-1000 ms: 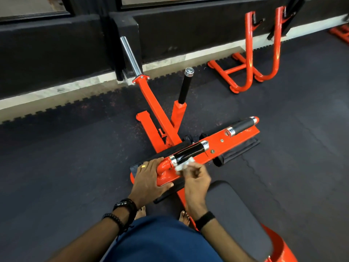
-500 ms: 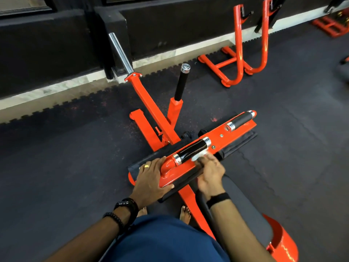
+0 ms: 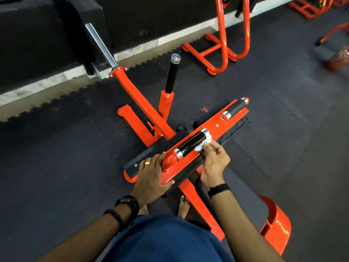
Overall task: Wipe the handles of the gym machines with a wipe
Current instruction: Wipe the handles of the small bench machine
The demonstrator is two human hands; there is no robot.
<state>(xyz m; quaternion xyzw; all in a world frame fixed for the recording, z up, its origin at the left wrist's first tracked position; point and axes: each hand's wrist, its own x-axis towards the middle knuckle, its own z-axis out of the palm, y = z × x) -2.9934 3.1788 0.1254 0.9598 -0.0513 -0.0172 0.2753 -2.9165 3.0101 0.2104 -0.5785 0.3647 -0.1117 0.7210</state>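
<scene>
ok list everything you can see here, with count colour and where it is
machine: 1, orange frame, centre of floor
near grip: 1, glossy black, on the machine's crossbar, wipe against it
far grip: 1, matte black, right end of crossbar
upright grip: 1, black with silver cap, behind crossbar
bar: 1, silver, top left, angled toward wall
wipe: 1, white, at the near grip's right end
seat: 1, black pad, lower right
rack: 1, orange, by the wall, top right
floor: dark mats
left hand: rests on crossbar's left end, gold ring
right hand: pinches the wipe
</scene>
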